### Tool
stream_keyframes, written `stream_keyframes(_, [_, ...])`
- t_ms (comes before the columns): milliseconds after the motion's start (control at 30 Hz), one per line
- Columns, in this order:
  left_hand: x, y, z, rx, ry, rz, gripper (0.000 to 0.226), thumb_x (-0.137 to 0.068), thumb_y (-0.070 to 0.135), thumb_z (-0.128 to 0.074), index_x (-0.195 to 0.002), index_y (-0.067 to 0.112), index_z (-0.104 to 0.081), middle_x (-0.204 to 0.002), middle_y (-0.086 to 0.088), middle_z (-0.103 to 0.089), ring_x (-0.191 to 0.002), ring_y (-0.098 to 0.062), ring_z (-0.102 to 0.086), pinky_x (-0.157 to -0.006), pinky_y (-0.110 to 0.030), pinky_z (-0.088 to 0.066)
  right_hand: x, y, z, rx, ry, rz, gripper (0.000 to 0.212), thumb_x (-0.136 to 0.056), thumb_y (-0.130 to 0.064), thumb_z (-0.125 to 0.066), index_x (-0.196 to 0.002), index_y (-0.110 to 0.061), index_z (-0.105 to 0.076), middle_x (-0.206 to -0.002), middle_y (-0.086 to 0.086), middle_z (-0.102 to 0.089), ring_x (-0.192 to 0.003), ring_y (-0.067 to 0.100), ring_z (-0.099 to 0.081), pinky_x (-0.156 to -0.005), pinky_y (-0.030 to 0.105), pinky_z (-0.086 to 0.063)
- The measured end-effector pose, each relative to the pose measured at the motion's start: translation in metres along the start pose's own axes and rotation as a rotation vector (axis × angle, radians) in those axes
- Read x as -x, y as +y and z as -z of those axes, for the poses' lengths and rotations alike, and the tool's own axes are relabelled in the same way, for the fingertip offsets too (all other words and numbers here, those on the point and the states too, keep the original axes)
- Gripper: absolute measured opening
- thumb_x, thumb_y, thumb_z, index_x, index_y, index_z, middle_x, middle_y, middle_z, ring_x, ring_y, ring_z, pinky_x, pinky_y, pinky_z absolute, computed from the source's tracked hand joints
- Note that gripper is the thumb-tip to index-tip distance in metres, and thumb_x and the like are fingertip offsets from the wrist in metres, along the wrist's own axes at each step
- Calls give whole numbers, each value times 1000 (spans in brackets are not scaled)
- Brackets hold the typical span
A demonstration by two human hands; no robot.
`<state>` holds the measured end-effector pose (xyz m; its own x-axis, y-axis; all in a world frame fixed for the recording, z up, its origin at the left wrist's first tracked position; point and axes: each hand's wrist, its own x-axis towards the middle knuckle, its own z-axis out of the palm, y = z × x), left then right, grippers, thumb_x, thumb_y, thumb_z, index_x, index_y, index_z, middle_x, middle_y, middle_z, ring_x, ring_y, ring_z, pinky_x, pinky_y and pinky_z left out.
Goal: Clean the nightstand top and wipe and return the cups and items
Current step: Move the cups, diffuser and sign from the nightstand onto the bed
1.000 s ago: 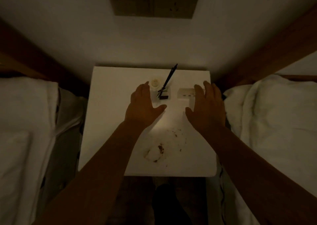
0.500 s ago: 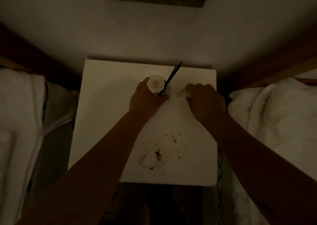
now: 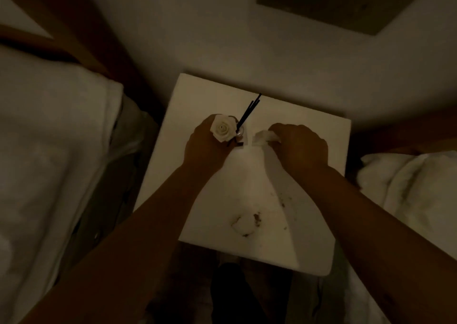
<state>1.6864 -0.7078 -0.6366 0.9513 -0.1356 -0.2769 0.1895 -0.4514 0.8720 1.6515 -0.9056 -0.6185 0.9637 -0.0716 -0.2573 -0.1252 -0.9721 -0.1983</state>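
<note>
Both bare forearms extended forward, converging toward far side of view. Left hand (image 3: 206, 145) curled, knuckles up, fingers wrapped in closed grip, thumb side toward centre. Right hand (image 3: 300, 145) palm down, fingers bent, pinching closed at fingertips. Hands near each other, not touching.

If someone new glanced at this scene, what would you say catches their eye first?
Probably the white rose with dark reed sticks, gripped by the left hand at the back of the white nightstand. Next, the brown crumbs and ring stain near its front edge.
</note>
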Motion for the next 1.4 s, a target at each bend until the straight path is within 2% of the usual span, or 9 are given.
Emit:
stream_keyframes(200, [30, -38, 97, 57, 159, 81, 37, -80, 23, -78, -111, 13, -62, -110, -6, -67, -105, -22, -64, -92, -47, -52, -14, -114, -1, 39, 19, 196, 13, -93, -29, -54, -98, -27, -65, -87, -1, -65, -83, 23, -59, -58, 29, -39])
stream_keyframes(400, [92, -92, 202, -3, 397, 153, 36, -78, 31, -78, -108, 21, -61, -100, 6, -67, -95, -16, -65, -83, -32, -54, -8, -250, -20, 39, -11, 437, 13, -92, -25, -56, -99, -25, -67, -90, 2, -66, -83, 24, -59, -57, 29, -39])
stream_keyframes(500, [126, -116, 245, -12, 492, 236, 36, -78, 37, -77, -109, 26, -62, -99, 9, -67, -92, -12, -65, -80, -36, -56, 1, -311, -29, 92, -53, 523, 14, -91, -21, -57, -100, -28, -66, -89, 0, -65, -82, 23, -60, -58, 30, -44])
stream_keyframes(633, [179, -153, 302, -86, 637, 349, 31, -82, 40, -71, -110, 30, -62, -91, 16, -58, -89, -9, -62, -71, -24, -48, 19, -394, -48, 115, -159, 716, 12, -95, -23, -50, -92, -22, -62, -81, -2, -58, -81, 23, -57, -65, 37, -51])
stream_keyframes(700, [208, -171, 327, -66, 706, 401, 32, -81, 42, -70, -110, 29, -62, -93, 15, -62, -89, -11, -64, -71, -28, -51, 33, -433, -59, 115, -176, 808, 16, -96, -23, -48, -89, -19, -61, -80, 0, -57, -79, 23, -57, -66, 40, -51])
stream_keyframes(800, [248, -193, 354, 1, 780, 506, 32, -79, 44, -70, -106, 30, -61, -98, 10, -68, -89, -14, -67, -76, -39, -56, 57, -481, -74, 127, -147, 931, 16, -95, -25, -51, -88, -19, -63, -80, 0, -60, -77, 24, -57, -60, 35, -48])
stream_keyframes(1067, [324, -260, 403, 9, 950, 658, 27, -83, 44, -66, -105, 29, -62, -82, 15, -60, -81, -10, -65, -65, -32, -52, 105, -590, -122, 198, -131, 1186, 15, -94, -30, -52, -99, -24, -65, -92, 0, -66, -89, 26, -59, -59, 32, -39])
stream_keyframes(1167, [338, -281, 413, 120, 1011, 654, 22, -86, 38, -66, -103, 25, -62, -82, 15, -64, -77, -1, -66, -71, -36, -57, 114, -619, -140, 232, -147, 1221, 14, -93, -25, -52, -96, -24, -66, -90, 1, -66, -89, 28, -60, -60, 33, -36])
stream_keyframes(1400, [345, -308, 419, 94, 995, 598, 28, -90, 34, -63, -114, 20, -59, -101, 5, -66, -89, -16, -67, -79, -42, -56, 114, -647, -175, 306, -165, 1220, 16, -91, -19, -49, -92, -21, -65, -88, 3, -63, -91, 28, -54, -57, 32, -33])
